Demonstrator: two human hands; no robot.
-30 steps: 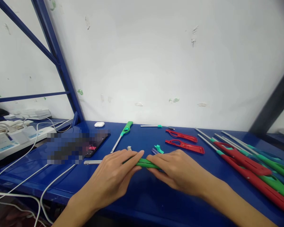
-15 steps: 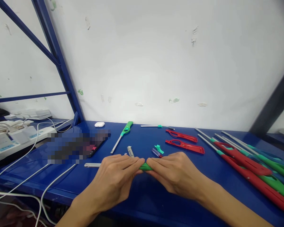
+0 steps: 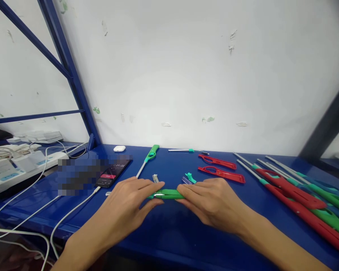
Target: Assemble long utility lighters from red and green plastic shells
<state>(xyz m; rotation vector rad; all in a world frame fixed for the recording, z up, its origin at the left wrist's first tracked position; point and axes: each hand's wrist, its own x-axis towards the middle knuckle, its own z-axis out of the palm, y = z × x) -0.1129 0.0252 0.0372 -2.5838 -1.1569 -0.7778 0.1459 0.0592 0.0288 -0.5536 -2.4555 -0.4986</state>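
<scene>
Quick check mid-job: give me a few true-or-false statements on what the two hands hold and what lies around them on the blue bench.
1. The left hand and the right hand both grip the green lighter body. True.
2. The two red shells lie left of the phone. False: they lie to the right, beyond the right hand; the phone is on the left.
3. A white earbud case sits near the wall, behind the phone. True.
4. The pile of long lighters at the right is all blue. False: they are red and green.
</scene>
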